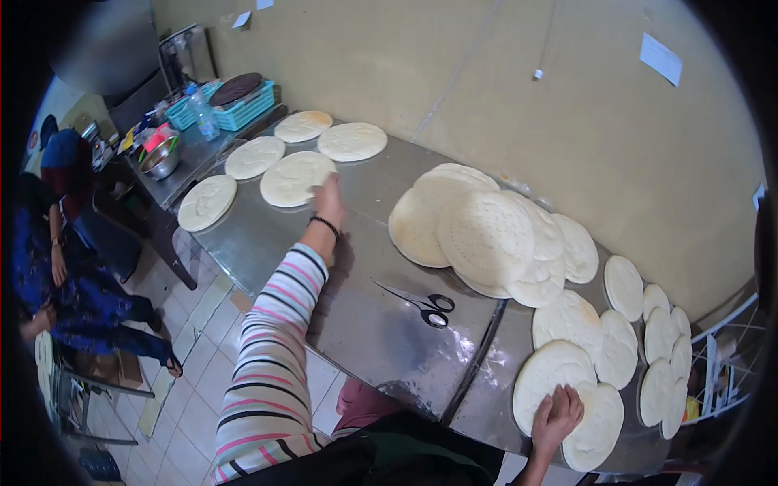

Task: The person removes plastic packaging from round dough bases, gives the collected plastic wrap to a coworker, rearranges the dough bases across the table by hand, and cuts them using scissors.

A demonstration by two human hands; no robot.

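Note:
My left hand [329, 202] is at the near right edge of a round, pale flatbread [293, 178] on the left part of the metal table [356, 267]. Its fingers look closed on that edge, though they are slightly blurred. My right hand [557, 415] rests with fingers apart over two overlapping flatbreads, one pale disc [547, 377] and a nearer disc [598, 433]. Between my hands lie black-handled scissors [429, 309], blades slightly apart. Behind the scissors is an overlapping pile of flatbreads [486, 235], the top one dotted with small holes.
Several more flatbreads [352, 142] lie at the far left, and others [664, 348] at the right end. A turquoise basket [251, 105], water bottle [203, 113] and metal bowl [160, 159] stand on a side table. At left is another person [73, 259]. A wall [519, 97] borders the back.

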